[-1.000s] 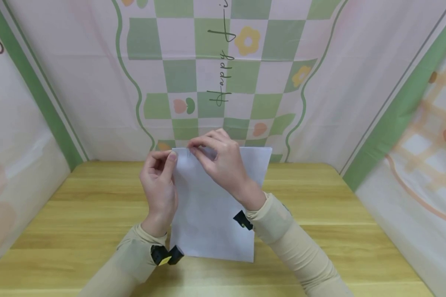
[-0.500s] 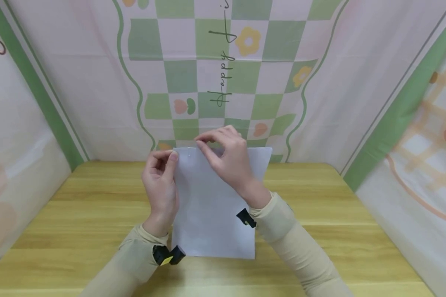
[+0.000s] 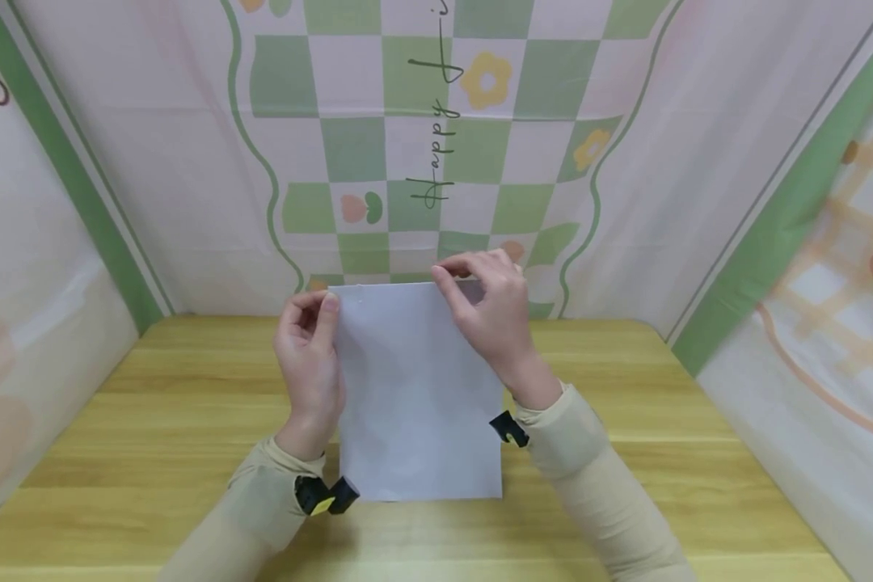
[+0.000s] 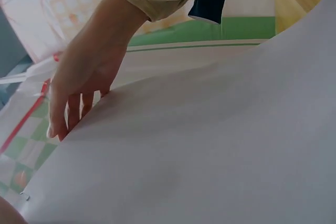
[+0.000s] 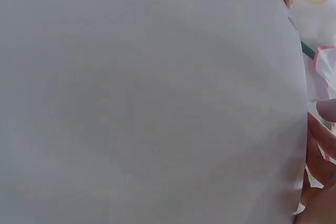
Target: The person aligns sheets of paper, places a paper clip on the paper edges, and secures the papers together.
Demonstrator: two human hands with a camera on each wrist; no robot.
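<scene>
A white sheaf of paper [image 3: 415, 388], seemingly more than one sheet, stands tilted up in front of me in the head view. My left hand [image 3: 309, 356] pinches its top left corner, thumb on the near face. Beside that thumb, a small pale paper clip [image 4: 24, 196] sits on the top edge. My right hand [image 3: 495, 311] is at the top edge towards the right corner. In the right wrist view its fingers [image 5: 317, 153] touch the edge from behind, while the thumb stands apart from the paper. The paper hides part of those fingers.
The paper is over a wooden table [image 3: 189, 404]. Behind the table hangs a printed cloth [image 3: 415, 145] with green checks, and more cloth closes both sides. Each wrist carries a small black camera [image 3: 326, 495].
My right hand has moved from beside the paper clip rightwards along the top edge, uncovering the clip. The paper has shifted slightly left at the top; the left hand keeps its pinch.
</scene>
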